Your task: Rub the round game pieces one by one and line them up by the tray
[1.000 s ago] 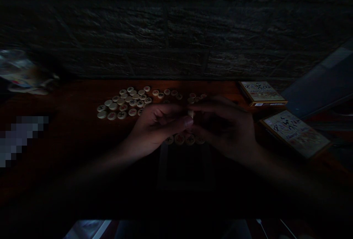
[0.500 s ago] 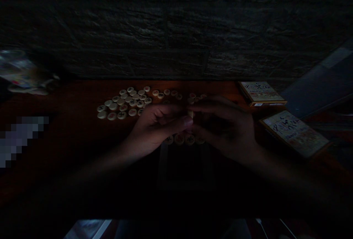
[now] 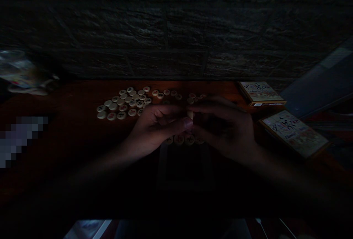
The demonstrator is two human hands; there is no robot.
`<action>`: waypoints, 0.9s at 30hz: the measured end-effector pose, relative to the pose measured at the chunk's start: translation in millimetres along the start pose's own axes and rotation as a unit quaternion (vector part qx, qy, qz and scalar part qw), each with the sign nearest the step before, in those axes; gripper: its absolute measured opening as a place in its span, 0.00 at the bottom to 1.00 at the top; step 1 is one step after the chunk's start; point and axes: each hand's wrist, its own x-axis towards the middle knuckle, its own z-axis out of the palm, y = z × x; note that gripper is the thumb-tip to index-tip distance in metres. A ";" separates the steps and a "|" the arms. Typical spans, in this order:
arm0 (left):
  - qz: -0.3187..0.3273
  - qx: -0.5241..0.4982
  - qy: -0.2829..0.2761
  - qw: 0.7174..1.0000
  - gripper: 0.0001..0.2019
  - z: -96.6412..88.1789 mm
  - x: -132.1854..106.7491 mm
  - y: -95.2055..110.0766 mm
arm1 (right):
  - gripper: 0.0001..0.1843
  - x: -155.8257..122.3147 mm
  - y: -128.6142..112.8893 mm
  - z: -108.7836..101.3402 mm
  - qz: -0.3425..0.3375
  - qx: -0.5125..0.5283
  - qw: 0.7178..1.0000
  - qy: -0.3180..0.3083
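Note:
In the dim head view, my left hand (image 3: 154, 127) and my right hand (image 3: 230, 125) meet over the table. Between their fingertips a pale round Chinese chess piece (image 3: 190, 114) stands on edge, pinched from both sides. My left thumb presses near its lower edge; the marking on its face cannot be made out. Just below the hands lies a short row of Chinese chess pieces (image 3: 189, 139) with dark and red characters, partly covered by my fingers. Beyond and to the left spreads a group of Chinese chess pieces (image 3: 120, 102), some with characters up, others blank.
Two flat printed boxes, a far box (image 3: 261, 92) and a near box (image 3: 295, 133), lie at the right. A faint pale rectangular outline (image 3: 162, 169) shows in front of me. A clear jar (image 3: 18, 70) stands far left. Behind the wooden table (image 3: 82, 92) rises a stone wall (image 3: 165, 29).
Almost nothing differs. The piece between my fingertips has turned slightly, while both hands keep their place and the other pieces lie as before.

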 end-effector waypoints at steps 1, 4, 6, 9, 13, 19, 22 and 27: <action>-0.002 0.008 0.004 1.000 0.10 -0.2 0.0 -0.1 | 0.19 -0.1 -0.1 0.0 0.000 -0.001 1.000 0.000; 0.000 0.018 0.012 1.000 0.09 -0.8 0.1 0.4 | 0.19 -0.7 0.0 0.1 0.007 -0.005 1.000 -0.005; 0.007 0.012 0.011 1.000 0.08 -0.8 0.3 1.5 | 0.20 -1.2 0.5 0.3 0.014 -0.005 1.000 -0.006; 0.017 0.002 0.004 1.000 0.08 -0.3 0.7 2.7 | 0.20 -1.5 1.3 0.6 0.016 -0.001 1.000 -0.004; 0.017 -0.003 -0.007 1.000 0.11 -0.5 0.7 1.6 | 0.19 -0.8 1.4 0.3 0.002 -0.003 1.000 -0.002; 0.009 0.009 0.003 1.000 0.11 -0.7 0.7 0.0 | 0.18 -0.2 -0.1 -0.1 0.000 -0.004 1.000 -0.004; 0.009 0.019 0.008 1.000 0.10 0.1 0.7 1.2 | 0.19 -0.7 -0.1 0.6 0.008 -0.004 1.000 0.000; 0.024 0.014 0.007 1.000 0.09 -0.7 0.5 1.4 | 0.20 -1.0 0.2 0.7 0.016 -0.016 1.000 -0.005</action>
